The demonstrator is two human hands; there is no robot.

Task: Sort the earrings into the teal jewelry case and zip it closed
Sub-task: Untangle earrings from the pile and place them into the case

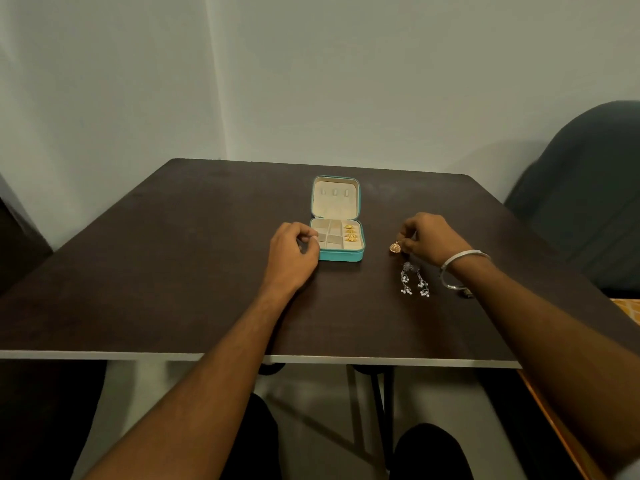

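Observation:
The teal jewelry case (pixel 341 255) lies open in the middle of the dark table, its cream lid (pixel 335 199) tilted back. Three gold earrings (pixel 350 233) fill the case's right-hand column of compartments. My left hand (pixel 294 252) rests with curled fingers against the case's left edge. To the right of the case, my right hand (pixel 429 239) pinches another gold earring (pixel 395 247) just above the tabletop. A pair of long silver earrings with white beads (pixel 414 280) lies on the table below my right hand.
The dark brown table (pixel 173 271) stands against a pale wall. A dark chair back (pixel 588 202) rises at the right. A small dark object (pixel 467 292) lies on the table by my right wrist, which wears a silver bangle. My knees show under the near edge.

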